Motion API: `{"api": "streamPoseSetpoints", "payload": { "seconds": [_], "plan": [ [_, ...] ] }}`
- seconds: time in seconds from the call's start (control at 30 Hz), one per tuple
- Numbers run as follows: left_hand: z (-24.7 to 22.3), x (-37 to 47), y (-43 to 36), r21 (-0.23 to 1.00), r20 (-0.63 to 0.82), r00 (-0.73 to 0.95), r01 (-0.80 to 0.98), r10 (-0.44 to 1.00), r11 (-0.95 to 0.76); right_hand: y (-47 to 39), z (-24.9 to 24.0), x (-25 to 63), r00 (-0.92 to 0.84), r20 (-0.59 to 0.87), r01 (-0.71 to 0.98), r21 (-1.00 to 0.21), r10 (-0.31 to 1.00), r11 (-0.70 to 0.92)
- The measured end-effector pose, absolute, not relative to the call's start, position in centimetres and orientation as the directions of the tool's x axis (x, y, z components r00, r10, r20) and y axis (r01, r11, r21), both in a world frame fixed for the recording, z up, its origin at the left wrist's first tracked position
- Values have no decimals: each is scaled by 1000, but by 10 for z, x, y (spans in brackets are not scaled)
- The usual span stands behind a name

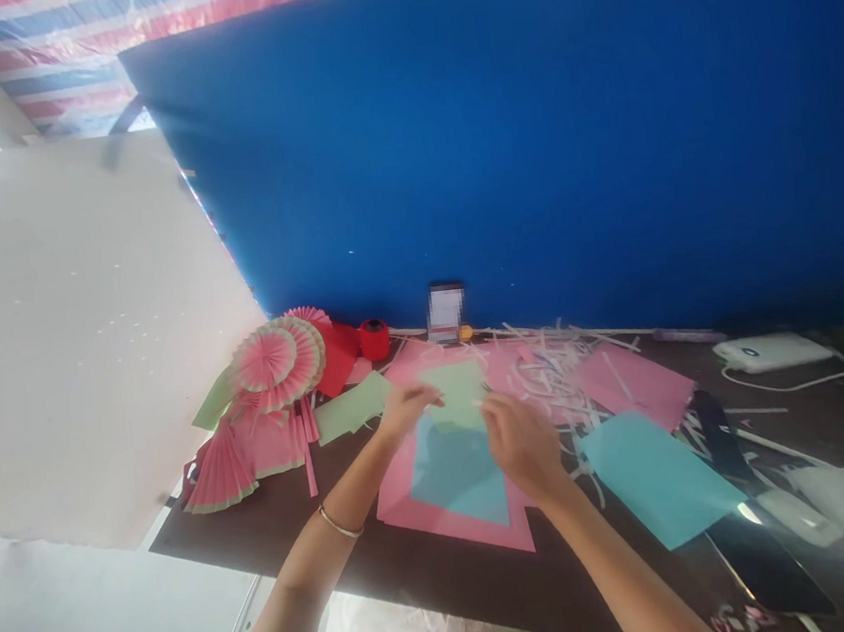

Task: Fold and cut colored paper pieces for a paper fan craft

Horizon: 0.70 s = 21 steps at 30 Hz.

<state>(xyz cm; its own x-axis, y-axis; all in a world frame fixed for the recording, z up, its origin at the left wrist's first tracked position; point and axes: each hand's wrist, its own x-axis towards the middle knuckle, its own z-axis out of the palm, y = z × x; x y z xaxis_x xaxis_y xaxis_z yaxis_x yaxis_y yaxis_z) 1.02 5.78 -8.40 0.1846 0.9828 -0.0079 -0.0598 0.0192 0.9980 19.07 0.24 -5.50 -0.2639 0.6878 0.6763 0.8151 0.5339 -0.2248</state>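
Note:
My left hand [409, 408] is over the pale green sheet of paper [460, 377], its thumb and fingertips drawn together. Facing it, my right hand [524, 443] is closed in a pinch, with a small whitish bit at its fingertips. What either hand holds is too small and blurred to name. Below the hands, a light blue sheet of paper [458, 478] adjoins the green one. Both lie on larger pink paper [482, 536] on the dark table [374, 572].
Folded pink paper fans [265, 358] and a red tape roll [374, 339] are at the left. A phone [447, 313] leans against the blue panel [508, 126]. Paper strips [549, 373], another blue sheet [665, 476], a dark tablet-like device [772, 561] and a white device [773, 351] lie to the right.

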Motion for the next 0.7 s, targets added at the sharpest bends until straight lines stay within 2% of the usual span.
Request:
{"api": "streamPoseSetpoints", "payload": {
  "seconds": [0.07, 0.1, 0.17, 0.23, 0.3, 0.47, 0.5, 0.6, 0.7],
  "plan": [
    [-94, 6, 63, 993, -41, 128, -102, 991, 55, 1, -48, 194, -64, 695, 763, -428, 716, 484],
    [-98, 4, 65, 991, -52, 117, -118, 992, 66, 1, -46, 196, 33, 657, 700, -553, 753, 452],
    [-104, 2, 70, 989, -58, 104, -131, 993, 71, 2, -46, 198, 168, 507, 517, -775, 846, 362],
    [-108, 2, 76, 992, -36, 83, -115, 996, 45, 4, -49, 199, 210, 331, 335, -908, 920, 250],
    [-109, 1, 80, 997, 7, 47, -80, 999, -4, 4, -53, 198, 212, 233, 234, -955, 949, 182],
    [-98, 6, 69, 994, 109, 4, -9, 994, -109, 0, -56, 194, 207, 148, 81, -988, 967, 134],
    [-95, 10, 61, 993, 119, 38, 0, 992, -119, -1, -56, 193, 194, 137, 60, -990, 971, 128],
    [-83, 22, 35, 988, 121, 304, 51, 945, -143, -8, -58, 190, 145, 137, 30, -991, 980, 134],
    [-75, 28, 16, 969, 180, 371, 92, 911, -229, -15, -59, 185, 73, 139, -4, -990, 988, 139]
  ]
}}
